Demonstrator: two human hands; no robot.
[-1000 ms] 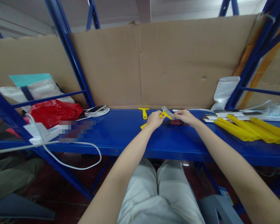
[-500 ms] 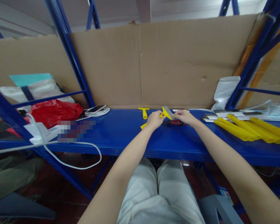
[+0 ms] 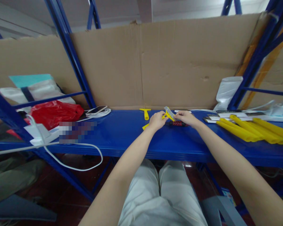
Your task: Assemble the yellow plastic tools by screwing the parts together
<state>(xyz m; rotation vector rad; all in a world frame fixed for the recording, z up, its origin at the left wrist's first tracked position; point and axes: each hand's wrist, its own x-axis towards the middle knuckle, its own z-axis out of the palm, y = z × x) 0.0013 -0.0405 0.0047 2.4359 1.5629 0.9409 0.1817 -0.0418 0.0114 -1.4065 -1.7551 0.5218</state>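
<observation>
"What containers do you get on the left?"

"Through my head view, a white bag [image 3: 41, 89] with a dark band, crossed in front by a blue crossbar [image 3: 50, 99], then a red plastic bag [image 3: 55, 112]. What either holds is hidden from me."

"Next along?"

"A white block [image 3: 40, 132] with a cable, a pixelated patch [image 3: 77, 132] I can't read, and a phone [image 3: 97, 110] by a coiled white cable [image 3: 105, 112], all on the blue shelf [image 3: 122, 135]."

"And the hands?"

"Past a yellow T-shaped part [image 3: 145, 113] and a yellow scrap [image 3: 145, 126] half covered by the left arm, I see the left hand [image 3: 157, 121] clamped on a yellow piece [image 3: 170, 117], above the middle of the shelf. A clear strip [image 3: 169, 110] lies along it, and the right hand [image 3: 185, 118] pinches its lower end. A red-and-black handle [image 3: 178, 123] lies just below, partly screened by that hand."

"Far right?"

"A pale pouch [image 3: 228, 91] leaning near the post, contents unclear, then yellow tubes [image 3: 237, 131] lying side by side. A printed sheet [image 3: 228, 195] below is too small to read."
</observation>
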